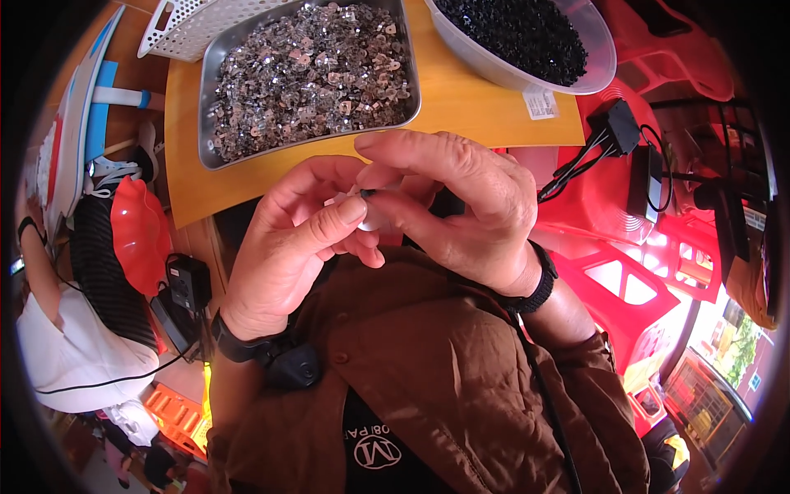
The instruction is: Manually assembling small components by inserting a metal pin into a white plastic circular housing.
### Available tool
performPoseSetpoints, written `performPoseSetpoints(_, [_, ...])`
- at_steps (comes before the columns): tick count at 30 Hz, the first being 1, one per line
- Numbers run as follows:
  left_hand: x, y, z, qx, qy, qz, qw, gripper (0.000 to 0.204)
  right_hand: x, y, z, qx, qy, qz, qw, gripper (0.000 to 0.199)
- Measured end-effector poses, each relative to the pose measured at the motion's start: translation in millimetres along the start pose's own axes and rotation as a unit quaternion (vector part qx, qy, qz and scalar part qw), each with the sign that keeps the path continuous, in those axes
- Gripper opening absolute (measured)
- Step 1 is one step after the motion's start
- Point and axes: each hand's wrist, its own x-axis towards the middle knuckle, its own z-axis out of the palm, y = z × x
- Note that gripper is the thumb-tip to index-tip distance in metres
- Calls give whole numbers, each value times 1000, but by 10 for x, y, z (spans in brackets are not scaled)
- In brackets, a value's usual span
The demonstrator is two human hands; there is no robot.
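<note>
In front of my chest, just off the table's near edge, my two hands meet at the fingertips. The thumb and fingers of my left hand [300, 230] are pinched together on a small pale, shiny piece [374, 218], mostly hidden behind the fingers. A tiny black piece [368, 193] shows between the two thumb tips, and my right hand [473, 193] closes on it with thumb and fingers. Its index finger is lifted above. Beyond the hands lies a metal tray [416, 90] full of small clear and metallic parts. A translucent bowl [606, 53] at the far right holds small black parts.
The yellow-topped table [494, 119] carries a white perforated basket [177, 33] at far left. Red plastic stools [592, 193] with a black power adapter [617, 128] and cables stand right. A red scalloped dish [140, 235] and a person in white [90, 350] are at left.
</note>
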Motion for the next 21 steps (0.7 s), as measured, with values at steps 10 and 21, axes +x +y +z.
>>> performPoseSetpoints(10, [2,-62,-55,-1,-4,5,1000,22,13,72,-49,-64,-25,-130,989,38])
performPoseSetpoints(21, [-3,-38,-8,-14,49,-5,999,21,-10,34,-18,50,-44,31,997,31])
